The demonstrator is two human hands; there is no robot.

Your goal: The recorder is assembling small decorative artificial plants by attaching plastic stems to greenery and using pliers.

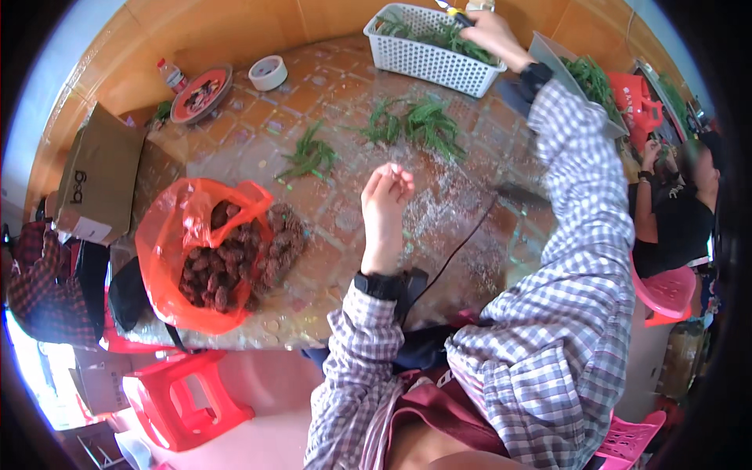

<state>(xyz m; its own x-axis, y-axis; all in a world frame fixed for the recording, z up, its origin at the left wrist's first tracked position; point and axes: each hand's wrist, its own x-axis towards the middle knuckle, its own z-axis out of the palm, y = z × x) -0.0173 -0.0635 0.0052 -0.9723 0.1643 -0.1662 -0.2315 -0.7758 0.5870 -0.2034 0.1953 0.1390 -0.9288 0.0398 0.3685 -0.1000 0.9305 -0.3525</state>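
Counted on the table: one basket (427, 69), one tape roll (268, 81), one plate (227, 84), one bottle (172, 77), one carton (98, 172), one cone bag (160, 258). Loose green clumps (431, 128) numbered three. Cones (215, 270) overlapped; count uncertain. One tool (460, 16) was held. Two pink chairs (670, 291) showed.

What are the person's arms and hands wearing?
The left sleeve and right sleeve are long, with blue-grey and white checks. There's a chunky black band by the left hand and another dark band by the right hand. No gloves show on either hand!
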